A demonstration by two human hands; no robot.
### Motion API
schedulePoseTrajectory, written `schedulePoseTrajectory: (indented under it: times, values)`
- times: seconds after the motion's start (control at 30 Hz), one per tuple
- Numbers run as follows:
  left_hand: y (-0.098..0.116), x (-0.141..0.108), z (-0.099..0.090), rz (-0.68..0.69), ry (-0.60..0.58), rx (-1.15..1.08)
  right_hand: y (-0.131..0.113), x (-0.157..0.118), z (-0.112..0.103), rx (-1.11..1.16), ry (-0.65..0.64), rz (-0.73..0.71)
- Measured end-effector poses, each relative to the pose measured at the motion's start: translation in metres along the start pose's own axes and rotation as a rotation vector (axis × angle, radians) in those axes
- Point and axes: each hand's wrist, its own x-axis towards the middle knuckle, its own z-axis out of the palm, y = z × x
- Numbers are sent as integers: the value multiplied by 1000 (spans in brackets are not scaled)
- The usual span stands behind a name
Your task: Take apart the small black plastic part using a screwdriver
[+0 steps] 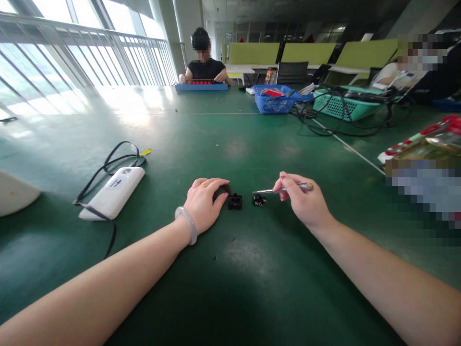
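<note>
My left hand (205,202), with a pale bangle (188,225) at the wrist, has its fingers curved round the left side of a small black square part (235,202) on the green table (252,274). Between the fingers and thumb of my right hand (300,194) is a slim metal screwdriver-like tool (268,191), pointing left. Its tip is over a small black piece with several light prongs (258,199), just right of the square part; whether they touch I cannot tell.
A white power bank (114,192) with a black cable lies at left. Blue (273,103) and green (345,105) baskets with tangled cables stand at back right. A person (205,69) sits across the table behind a blue tray (201,87). A bag (425,154) lies at right.
</note>
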Motion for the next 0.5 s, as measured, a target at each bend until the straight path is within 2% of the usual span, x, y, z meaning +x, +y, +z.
schedulePoseTrajectory:
  times: [0.13, 0.27, 0.37, 0.5]
  values:
    - [7, -4, -3, 172, 18, -60, -3, -3, -2, 91, 102, -74]
    - [14, -9, -4, 388, -120, -103, -4, -4, -5, 126, 202, -130]
    - [17, -12, -4, 463, -202, -99, -3, -5, -4, 131, 125, -117]
    - [19, -13, -3, 558, -290, -90, 1, -8, 0, 261, -13, -139]
